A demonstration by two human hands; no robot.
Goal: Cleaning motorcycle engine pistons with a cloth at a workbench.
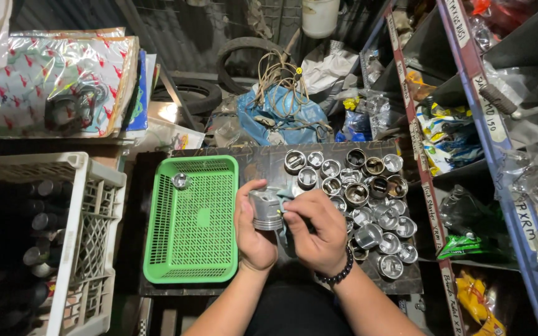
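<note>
Both forearms are bare, without sleeves. The right hand carries a bracelet of dark round beads at the wrist.

A corrugated metal wall closes the back, with old tyres leaning against it. Metal shelving rises on the right, a white plastic crate stands left, under dim light.

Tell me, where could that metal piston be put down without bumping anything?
The green basket is nearly bare: only one small piston sits in its far left corner. The dark board right of the hands is crowded with pistons. The left hand holds the piston; the right hand touches it.
</note>
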